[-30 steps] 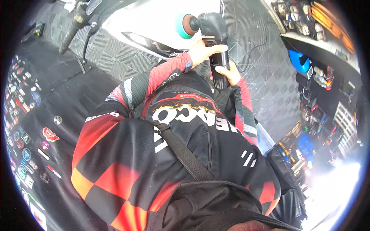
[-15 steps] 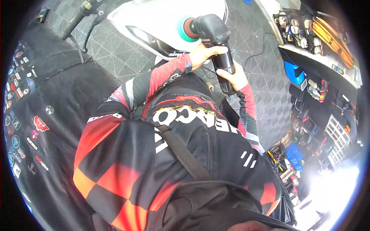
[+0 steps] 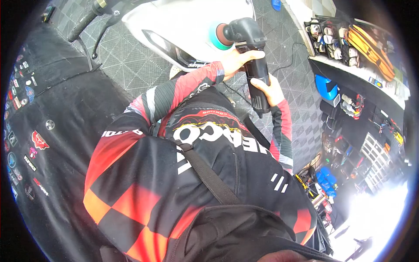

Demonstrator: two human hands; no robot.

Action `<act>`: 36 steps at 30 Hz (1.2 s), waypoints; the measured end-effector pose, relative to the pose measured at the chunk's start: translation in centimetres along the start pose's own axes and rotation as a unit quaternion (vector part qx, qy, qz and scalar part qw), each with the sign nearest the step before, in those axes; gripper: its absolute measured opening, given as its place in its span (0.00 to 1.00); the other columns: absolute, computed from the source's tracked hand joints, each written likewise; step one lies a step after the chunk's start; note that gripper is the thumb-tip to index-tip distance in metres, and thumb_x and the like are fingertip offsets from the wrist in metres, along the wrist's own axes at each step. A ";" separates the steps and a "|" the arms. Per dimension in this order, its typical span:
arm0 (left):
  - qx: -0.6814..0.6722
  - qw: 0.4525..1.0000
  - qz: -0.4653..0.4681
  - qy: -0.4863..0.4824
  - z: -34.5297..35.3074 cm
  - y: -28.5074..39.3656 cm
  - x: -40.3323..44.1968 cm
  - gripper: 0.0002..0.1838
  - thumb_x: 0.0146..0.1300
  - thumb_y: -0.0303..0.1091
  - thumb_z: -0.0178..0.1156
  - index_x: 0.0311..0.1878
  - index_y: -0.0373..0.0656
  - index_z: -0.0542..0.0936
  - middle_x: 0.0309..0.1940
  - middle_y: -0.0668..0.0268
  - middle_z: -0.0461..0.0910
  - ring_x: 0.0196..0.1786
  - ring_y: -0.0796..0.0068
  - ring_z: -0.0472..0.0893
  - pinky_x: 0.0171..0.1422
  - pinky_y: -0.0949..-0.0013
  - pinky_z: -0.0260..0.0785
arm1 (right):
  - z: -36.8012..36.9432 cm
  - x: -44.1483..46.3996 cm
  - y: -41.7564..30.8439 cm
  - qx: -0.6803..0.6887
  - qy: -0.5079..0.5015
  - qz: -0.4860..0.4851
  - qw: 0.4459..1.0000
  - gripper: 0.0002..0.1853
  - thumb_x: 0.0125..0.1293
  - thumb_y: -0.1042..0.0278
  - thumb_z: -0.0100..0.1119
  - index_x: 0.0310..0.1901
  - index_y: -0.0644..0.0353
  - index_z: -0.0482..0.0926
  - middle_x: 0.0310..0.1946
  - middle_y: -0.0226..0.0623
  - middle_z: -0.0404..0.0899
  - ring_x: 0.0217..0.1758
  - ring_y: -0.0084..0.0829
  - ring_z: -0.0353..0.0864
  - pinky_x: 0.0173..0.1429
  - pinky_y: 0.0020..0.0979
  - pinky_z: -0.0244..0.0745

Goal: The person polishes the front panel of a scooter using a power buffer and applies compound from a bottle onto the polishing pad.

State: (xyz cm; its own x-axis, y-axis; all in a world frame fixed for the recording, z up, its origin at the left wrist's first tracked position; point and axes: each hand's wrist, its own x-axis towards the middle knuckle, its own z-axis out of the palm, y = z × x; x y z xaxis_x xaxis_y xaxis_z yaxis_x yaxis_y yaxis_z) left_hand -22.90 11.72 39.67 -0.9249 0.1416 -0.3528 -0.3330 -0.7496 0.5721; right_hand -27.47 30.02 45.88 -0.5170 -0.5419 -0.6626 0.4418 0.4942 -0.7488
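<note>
A black power polisher (image 3: pixel 252 39) with a brown and teal round pad (image 3: pixel 218 36) lies against a white glossy panel (image 3: pixel 179 22). The pad's face touches or nearly touches the panel near its right side. My left hand (image 3: pixel 235 62) is wrapped round the polisher just below its head, the thumb across the body. Lower down, my right hand (image 3: pixel 272 90) grips the polisher's handle from the right. A dark part with white lettering (image 3: pixel 198 64) runs along the panel's lower edge, left of my left hand.
A handlebar with a lever (image 3: pixel 89 19) is at the upper left. Grey patterned tiles (image 3: pixel 288 87) cover the floor, crossed by a thin black cord (image 3: pixel 291 59). A black cover with stickers (image 3: pixel 65 126) fills the left. Shelves with pads and orange items (image 3: pixel 371 48) stand at the upper right.
The polisher and both hands have shifted slightly right and down in view, and its handle end tilts further right. The surroundings have shifted as the view turned. Both hands keep their hold.
</note>
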 end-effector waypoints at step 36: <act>0.126 0.990 -0.047 0.035 -0.9 -1.6 2.0 0.28 0.60 0.43 0.72 0.59 0.40 0.75 0.46 0.63 0.82 0.50 0.70 0.82 0.60 0.60 0.73 | 0.0 2.5 7.4 0.135 -0.019 -0.037 0.990 0.27 0.61 0.61 0.72 0.56 0.65 0.72 0.33 0.39 0.80 0.29 0.32 0.84 0.35 0.34 0.84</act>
State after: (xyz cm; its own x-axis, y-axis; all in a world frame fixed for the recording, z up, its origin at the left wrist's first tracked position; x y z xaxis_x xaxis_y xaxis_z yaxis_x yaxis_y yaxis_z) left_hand -24.06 12.63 37.35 -0.8756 0.1507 -0.4590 -0.4604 -0.5482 0.6982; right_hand -25.49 32.37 38.69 -0.5286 -0.5979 -0.6026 0.5863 0.2562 -0.7685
